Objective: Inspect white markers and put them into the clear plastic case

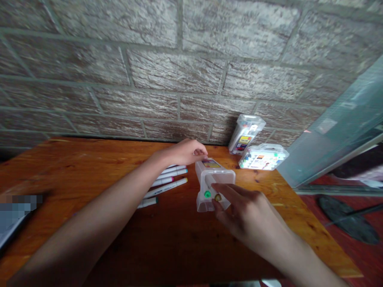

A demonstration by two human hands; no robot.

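Note:
A clear plastic marker case (217,172) lies on its side on the wooden table, its open end facing me. Inside it rests a marker with a green cap end (207,194). My right hand (245,207) is at the open end, thumb and fingers pinching a marker with an olive-yellow end (218,197) that sits partly in the case. At the case's far end is my left hand (189,151), its fingers curled against the case; the fingertips are partly hidden. Several white markers (169,186) with coloured ends lie left of the case, partly behind my left forearm.
A tall clear case (247,133) stands near the brick wall (155,71), beside a wider clear case of markers (263,158). A dark-edged flat object (14,223) lies at the table's left. The wooden table (89,163) ends at the right, above a red floor (338,255).

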